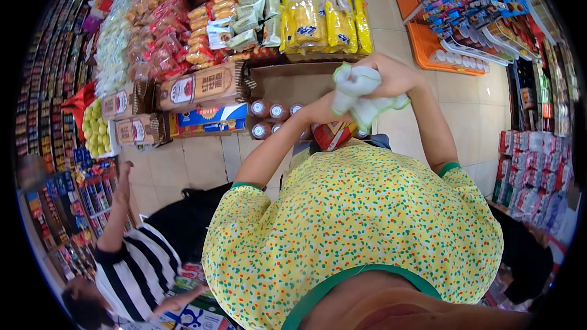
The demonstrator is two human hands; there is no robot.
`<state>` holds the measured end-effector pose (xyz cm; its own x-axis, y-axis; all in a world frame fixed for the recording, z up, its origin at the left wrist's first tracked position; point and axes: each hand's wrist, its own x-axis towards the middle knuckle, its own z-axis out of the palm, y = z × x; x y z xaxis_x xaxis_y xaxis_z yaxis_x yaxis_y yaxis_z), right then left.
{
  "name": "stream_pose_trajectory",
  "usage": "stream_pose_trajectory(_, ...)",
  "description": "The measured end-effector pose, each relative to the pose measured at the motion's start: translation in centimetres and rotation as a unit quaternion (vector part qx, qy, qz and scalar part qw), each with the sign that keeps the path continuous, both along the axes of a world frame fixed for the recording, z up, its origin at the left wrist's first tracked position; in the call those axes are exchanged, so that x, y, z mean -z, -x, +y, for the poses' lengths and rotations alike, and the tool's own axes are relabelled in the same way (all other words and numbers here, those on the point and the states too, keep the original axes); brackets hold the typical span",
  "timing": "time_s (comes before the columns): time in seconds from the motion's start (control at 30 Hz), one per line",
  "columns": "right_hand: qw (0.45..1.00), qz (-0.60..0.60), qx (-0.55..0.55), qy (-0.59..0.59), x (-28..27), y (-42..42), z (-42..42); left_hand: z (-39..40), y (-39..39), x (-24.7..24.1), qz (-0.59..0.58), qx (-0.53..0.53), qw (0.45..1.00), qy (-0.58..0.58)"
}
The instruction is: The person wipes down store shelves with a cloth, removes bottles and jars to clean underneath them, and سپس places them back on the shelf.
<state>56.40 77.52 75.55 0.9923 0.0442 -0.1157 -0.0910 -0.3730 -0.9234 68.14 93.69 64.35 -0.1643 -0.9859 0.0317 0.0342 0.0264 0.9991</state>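
A crumpled white cloth [360, 85] with green edging is bunched between my hands. My right hand [390, 73] grips it from above and right, the fingers curled into its folds. Most of my left hand [328, 106] is hidden behind the cloth; only the wrist and a part near it show, so its grip is unclear. Just under my left wrist is a red and yellow packet [334, 134], partly covered by the cloth. Beyond my hands is an open cardboard box [293, 78] with several capped bottles [278, 111] standing in it.
Yellow bread packs [305, 20] and other packaged snacks [250, 13] fill the display ahead. Brown paper-bagged loaves [199, 87] sit left of the box. Green fruit [95, 130] lies farther left. An orange rack [447, 52] stands right. A person in a striped shirt [144, 266] is lower left.
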Motion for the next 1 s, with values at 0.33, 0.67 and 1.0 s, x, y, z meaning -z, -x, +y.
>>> stream_pose_trajectory(0.33,0.951,0.033,0.29,-0.098,6.2,-0.8,2.9,2.3,-0.3,-2.7,-0.387,-0.244,0.887,0.061)
stream_pose_trajectory(0.67,0.754,-0.082,0.368,-0.538,13.8,0.0,7.8,0.9,1.9,-4.1,-0.051,-0.409,0.908,0.077)
stream_pose_trajectory(1.0,0.692,0.016,0.248,-0.677,15.2,2.1,11.0,1.6,-1.5,-4.3,-0.052,-0.322,0.935,0.139)
